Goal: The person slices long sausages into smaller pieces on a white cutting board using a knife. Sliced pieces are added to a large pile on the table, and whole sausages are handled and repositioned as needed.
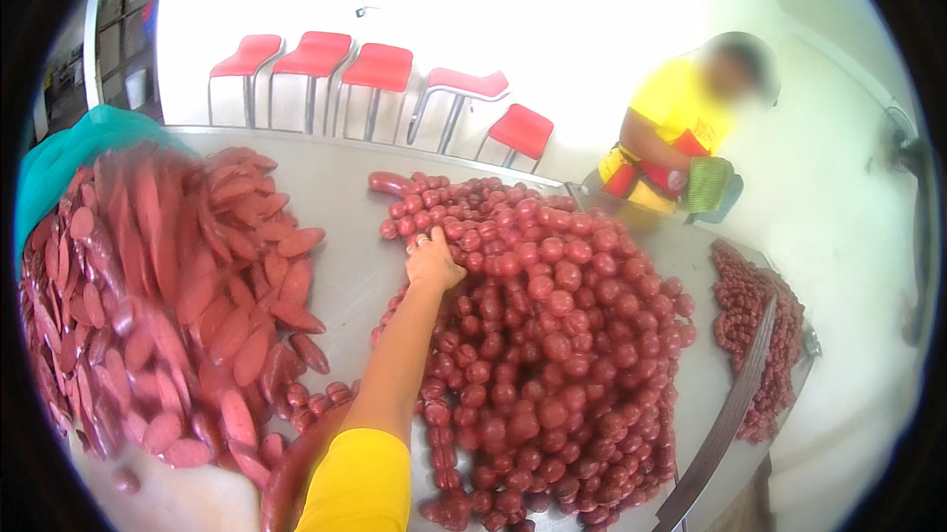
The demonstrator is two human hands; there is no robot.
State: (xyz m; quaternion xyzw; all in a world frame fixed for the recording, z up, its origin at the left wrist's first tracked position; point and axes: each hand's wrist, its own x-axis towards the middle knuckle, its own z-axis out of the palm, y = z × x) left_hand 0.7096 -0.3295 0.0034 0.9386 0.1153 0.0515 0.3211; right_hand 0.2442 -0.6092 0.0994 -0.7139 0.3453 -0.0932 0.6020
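Observation:
My left hand point(435, 262), with a ring on a finger and a yellow sleeve further down the arm, is curled over the upper left edge of a big heap of round red sausage links point(562, 295). Its fingertips are partly hidden among the links. To the left lies a large pile of sliced red sausage point(229, 332), cut on a slant into ovals. A long thick sausage point(300, 451) lies beside my forearm, and the end of another point(388, 182) pokes out at the heap's top left. My right hand is out of view.
Across the metal table point(344, 280) stands a co-worker point(666, 125) in yellow, holding a green mesh item. A long dark blade-like piece point(729, 414) lies before a smaller reddish heap point(755, 332). Green netting point(81, 144) borders the slices. Several red stools point(377, 66) line the wall.

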